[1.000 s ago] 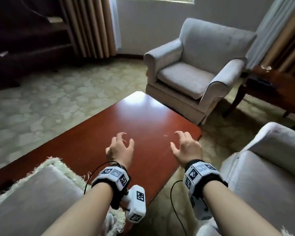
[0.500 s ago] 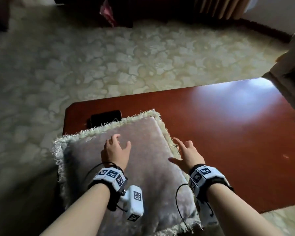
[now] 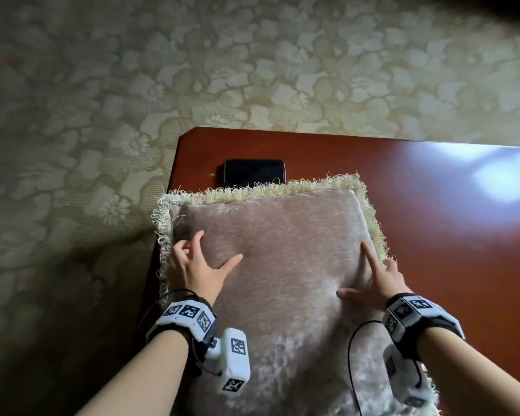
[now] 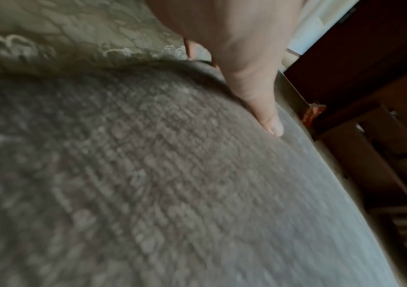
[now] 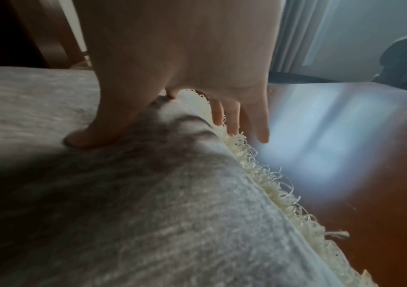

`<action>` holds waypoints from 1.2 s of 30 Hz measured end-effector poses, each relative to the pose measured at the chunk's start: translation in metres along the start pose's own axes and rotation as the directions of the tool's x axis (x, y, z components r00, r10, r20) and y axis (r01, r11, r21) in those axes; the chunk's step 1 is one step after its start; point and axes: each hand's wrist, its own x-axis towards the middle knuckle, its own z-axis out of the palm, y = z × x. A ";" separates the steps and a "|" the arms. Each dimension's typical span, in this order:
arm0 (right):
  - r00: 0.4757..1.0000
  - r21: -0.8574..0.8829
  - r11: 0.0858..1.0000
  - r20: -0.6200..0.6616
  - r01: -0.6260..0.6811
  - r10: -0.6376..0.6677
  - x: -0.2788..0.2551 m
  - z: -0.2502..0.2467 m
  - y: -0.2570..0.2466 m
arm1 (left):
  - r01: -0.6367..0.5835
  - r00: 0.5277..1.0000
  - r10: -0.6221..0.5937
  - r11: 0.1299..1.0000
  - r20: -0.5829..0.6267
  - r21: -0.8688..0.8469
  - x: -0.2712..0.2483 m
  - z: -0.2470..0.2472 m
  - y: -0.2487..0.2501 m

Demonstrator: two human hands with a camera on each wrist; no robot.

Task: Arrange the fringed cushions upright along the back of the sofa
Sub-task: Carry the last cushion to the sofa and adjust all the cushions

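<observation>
A pinkish-grey cushion with a cream fringe lies flat on the left end of a red-brown coffee table. My left hand rests on its left part with fingers spread, the thumb pressing the fabric. On the right edge sits my right hand, index finger lying along the top. In the right wrist view its thumb dents the cushion while the other fingers hang straight down past the fringe. Neither hand is curled round the cushion. The sofa is out of view.
A flat black device lies on the table just behind the cushion. Patterned beige carpet surrounds the table. A grey armchair and curtains show beyond the table's far end. Dark wooden furniture stands further off.
The view has swung left from the armchair down to the cushion. Both hands dropped from above the bare table onto the cushion and spread apart toward its left and right edges.
</observation>
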 end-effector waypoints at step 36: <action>0.960 0.284 0.920 -0.156 0.269 -0.232 0.010 0.022 0.021 | -0.033 0.973 0.049 0.997 0.224 -0.077 -0.008 -0.011 0.011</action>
